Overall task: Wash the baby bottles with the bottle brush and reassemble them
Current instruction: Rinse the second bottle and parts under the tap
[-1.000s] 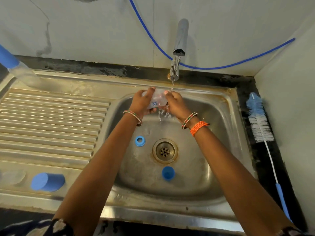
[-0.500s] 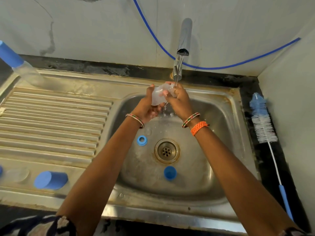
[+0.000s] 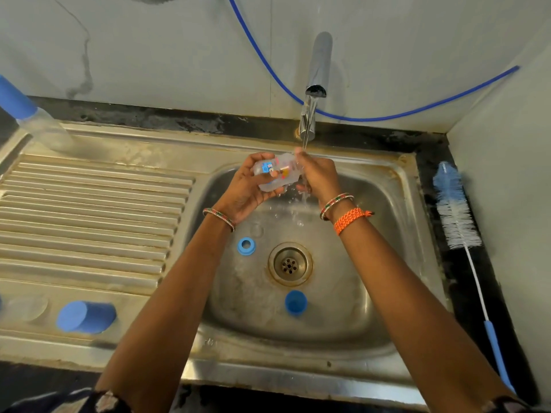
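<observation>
Clear bottle (image 3: 275, 173), gripped by both hands, now lies tilted sideways under the tap (image 3: 316, 84).

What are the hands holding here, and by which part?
Both hold one clear baby bottle under the tap: left hand round its body, right hand at its other end.

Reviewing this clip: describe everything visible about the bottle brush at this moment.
The bottle brush lies untouched on the dark counter strip right of the sink, alongside the wall. Its bristle head, blue at the far tip and white below, points away from the person. A thin white stem runs toward the person to a light blue handle. Neither hand is near it.
</observation>
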`<state>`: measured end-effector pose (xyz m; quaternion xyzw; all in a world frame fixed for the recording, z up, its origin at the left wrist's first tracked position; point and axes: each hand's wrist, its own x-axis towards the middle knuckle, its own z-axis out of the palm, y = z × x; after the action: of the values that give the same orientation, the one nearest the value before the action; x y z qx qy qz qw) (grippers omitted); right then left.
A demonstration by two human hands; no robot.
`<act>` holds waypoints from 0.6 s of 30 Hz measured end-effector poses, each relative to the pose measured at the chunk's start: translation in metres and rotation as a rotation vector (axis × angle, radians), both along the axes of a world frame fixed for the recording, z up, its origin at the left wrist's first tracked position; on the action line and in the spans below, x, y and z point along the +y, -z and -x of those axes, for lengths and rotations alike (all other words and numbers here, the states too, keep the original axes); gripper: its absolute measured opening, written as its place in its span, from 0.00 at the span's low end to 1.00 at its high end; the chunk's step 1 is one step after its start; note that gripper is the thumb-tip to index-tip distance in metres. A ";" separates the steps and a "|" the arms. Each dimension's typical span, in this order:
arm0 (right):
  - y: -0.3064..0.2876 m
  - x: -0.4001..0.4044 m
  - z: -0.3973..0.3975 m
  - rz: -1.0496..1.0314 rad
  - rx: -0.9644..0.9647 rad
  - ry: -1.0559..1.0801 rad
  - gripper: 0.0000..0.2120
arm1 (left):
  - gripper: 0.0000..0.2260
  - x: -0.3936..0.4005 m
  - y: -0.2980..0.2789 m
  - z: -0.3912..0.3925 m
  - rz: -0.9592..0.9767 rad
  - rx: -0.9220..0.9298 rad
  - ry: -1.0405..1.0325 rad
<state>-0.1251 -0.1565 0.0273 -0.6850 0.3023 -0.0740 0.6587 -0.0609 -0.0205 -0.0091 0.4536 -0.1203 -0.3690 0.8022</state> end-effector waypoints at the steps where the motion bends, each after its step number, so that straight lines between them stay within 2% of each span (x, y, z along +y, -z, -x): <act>1: 0.000 -0.002 -0.002 -0.024 0.062 0.056 0.15 | 0.16 0.001 0.001 0.000 -0.001 -0.070 0.019; 3: -0.003 -0.005 -0.004 -0.147 0.157 0.087 0.16 | 0.18 0.003 0.002 -0.001 -0.017 -0.206 0.057; 5: -0.002 -0.006 -0.005 -0.228 0.169 0.040 0.13 | 0.19 0.006 0.004 -0.002 -0.025 -0.245 0.060; 7: 0.001 -0.005 -0.004 -0.200 0.124 -0.036 0.12 | 0.16 0.008 0.004 -0.003 -0.030 -0.187 0.012; 9: 0.004 -0.002 0.000 -0.094 0.028 -0.140 0.10 | 0.08 0.006 0.003 -0.003 -0.109 -0.100 -0.077; 10: 0.004 0.001 0.003 -0.009 -0.037 -0.200 0.09 | 0.08 0.004 0.001 -0.002 -0.164 -0.050 -0.116; 12: 0.009 0.003 0.009 0.236 -0.175 -0.301 0.12 | 0.18 0.002 0.002 -0.003 -0.218 0.112 -0.183; 14: 0.012 0.001 0.014 0.552 -0.238 -0.386 0.15 | 0.21 0.003 0.003 -0.008 -0.222 0.244 -0.194; 18: 0.006 -0.021 0.022 1.160 -0.171 -0.524 0.21 | 0.20 0.006 0.003 -0.014 -0.366 0.213 -0.152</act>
<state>-0.1469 -0.1774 0.0217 -0.9729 -0.0181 -0.1164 0.1990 -0.0471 -0.0144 -0.0123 0.5580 0.0684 -0.3689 0.7402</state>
